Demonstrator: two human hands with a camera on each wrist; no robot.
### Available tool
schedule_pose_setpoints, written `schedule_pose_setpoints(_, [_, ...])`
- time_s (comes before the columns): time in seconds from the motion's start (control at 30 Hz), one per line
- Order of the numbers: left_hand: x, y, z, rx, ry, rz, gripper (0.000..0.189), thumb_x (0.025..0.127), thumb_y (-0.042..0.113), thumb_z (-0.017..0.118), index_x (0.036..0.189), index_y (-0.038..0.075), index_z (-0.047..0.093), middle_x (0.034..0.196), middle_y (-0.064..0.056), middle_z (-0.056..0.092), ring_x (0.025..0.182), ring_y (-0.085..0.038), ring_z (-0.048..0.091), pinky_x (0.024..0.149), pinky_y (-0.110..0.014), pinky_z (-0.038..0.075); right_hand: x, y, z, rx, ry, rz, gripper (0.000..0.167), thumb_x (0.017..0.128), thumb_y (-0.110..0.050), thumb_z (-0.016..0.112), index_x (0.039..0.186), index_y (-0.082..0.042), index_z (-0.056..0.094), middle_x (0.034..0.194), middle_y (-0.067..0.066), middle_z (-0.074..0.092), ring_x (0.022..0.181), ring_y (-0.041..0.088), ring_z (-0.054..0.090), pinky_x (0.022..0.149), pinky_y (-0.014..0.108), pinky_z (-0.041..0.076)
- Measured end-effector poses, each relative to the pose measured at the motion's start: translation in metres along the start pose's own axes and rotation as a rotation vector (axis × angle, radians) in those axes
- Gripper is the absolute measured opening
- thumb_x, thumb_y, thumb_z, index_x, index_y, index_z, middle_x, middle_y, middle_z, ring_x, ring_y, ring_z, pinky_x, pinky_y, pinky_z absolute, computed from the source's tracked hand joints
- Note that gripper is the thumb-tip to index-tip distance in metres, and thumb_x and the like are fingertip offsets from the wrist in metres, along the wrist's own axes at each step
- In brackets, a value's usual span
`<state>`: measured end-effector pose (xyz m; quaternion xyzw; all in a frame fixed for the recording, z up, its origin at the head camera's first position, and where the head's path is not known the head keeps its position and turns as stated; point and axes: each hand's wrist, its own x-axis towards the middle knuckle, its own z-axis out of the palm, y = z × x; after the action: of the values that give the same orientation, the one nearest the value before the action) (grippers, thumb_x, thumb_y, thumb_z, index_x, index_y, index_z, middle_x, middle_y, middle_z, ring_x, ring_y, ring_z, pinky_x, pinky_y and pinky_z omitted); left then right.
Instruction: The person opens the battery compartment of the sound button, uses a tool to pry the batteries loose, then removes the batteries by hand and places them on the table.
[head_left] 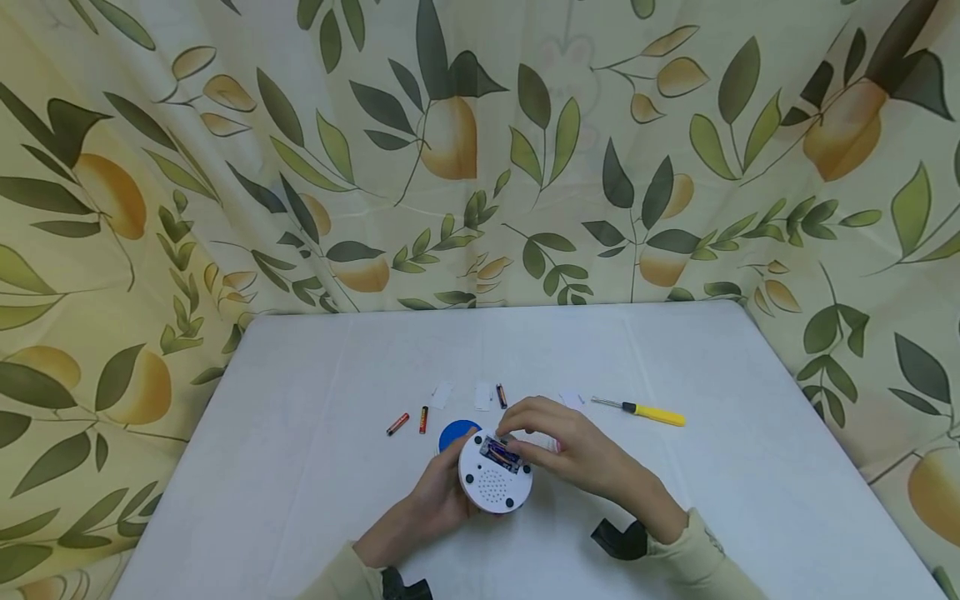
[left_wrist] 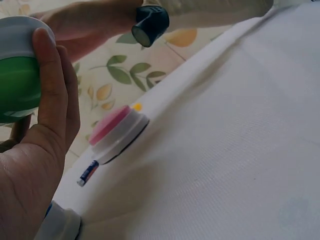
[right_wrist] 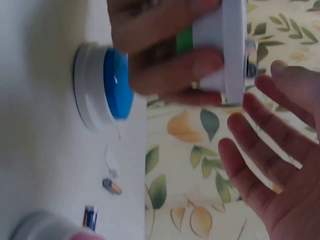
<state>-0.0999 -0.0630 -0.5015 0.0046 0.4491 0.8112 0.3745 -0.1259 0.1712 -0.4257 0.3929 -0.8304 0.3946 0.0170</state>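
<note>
My left hand (head_left: 441,493) grips a round white buzzer button (head_left: 491,493) with its underside turned up. Speaker holes, dark feet and an uncovered battery compartment (head_left: 498,454) show on that side, with batteries lying in it. The buzzer's green dome (left_wrist: 19,87) faces the other way in the left wrist view. My right hand (head_left: 562,435) hovers at the compartment, thumb and index finger close over its edge. In the right wrist view this hand's fingers (right_wrist: 265,162) are spread, with nothing between them, beside a battery end (right_wrist: 251,70).
A blue buzzer button (head_left: 454,432) sits behind the held one; a pink one (left_wrist: 117,131) stands partly behind my right hand. Loose batteries (head_left: 397,424) and small paper pieces (head_left: 483,396) lie farther back. A yellow-handled screwdriver (head_left: 658,415) lies on the right. A patterned curtain (head_left: 525,208) hangs beyond the table.
</note>
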Motion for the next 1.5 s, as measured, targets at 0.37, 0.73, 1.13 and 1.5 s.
schedule_pose_setpoints(0.37, [0.001,-0.001,-0.003,0.008,-0.127,0.025,0.081,0.108,0.063,0.033,0.165,0.008,0.018,0.134,0.004,0.064,0.117,-0.01,0.068,0.093,-0.03,0.059,0.003,-0.003,0.015,-0.019,0.045,-0.078,0.021,0.095,-0.022,0.078,0.115,-0.023,0.073,0.124,-0.005,0.066,0.119,0.01,0.061,0.101,0.028,0.056])
schedule_pose_setpoints(0.73, [0.003,0.001,-0.001,0.041,-0.088,0.014,0.079,0.109,0.063,0.03,0.167,0.012,0.012,0.149,-0.005,0.052,0.124,-0.014,0.061,0.097,-0.038,0.057,0.004,-0.01,0.017,-0.13,0.081,-0.105,0.019,0.094,-0.023,0.079,0.11,-0.021,0.069,0.126,-0.004,0.066,0.121,0.013,0.062,0.1,0.035,0.059])
schedule_pose_setpoints(1.13, [0.002,0.0,-0.003,0.054,-0.038,0.009,0.076,0.109,0.06,0.032,0.168,0.017,0.011,0.159,-0.013,0.041,0.129,-0.015,0.058,0.103,-0.037,0.054,0.004,-0.007,0.02,0.048,0.045,-0.019,0.017,0.096,-0.023,0.077,0.109,-0.025,0.066,0.13,-0.003,0.065,0.127,0.015,0.06,0.108,0.034,0.054])
schedule_pose_setpoints(1.5, [-0.002,0.004,-0.003,0.081,-0.034,0.003,0.076,0.109,0.062,0.03,0.167,0.015,0.016,0.164,-0.017,0.039,0.132,-0.02,0.059,0.103,-0.039,0.054,0.003,0.003,0.019,0.411,0.04,0.091,0.019,0.1,-0.007,0.068,0.112,-0.022,0.067,0.13,0.004,0.067,0.13,0.018,0.058,0.115,0.029,0.045])
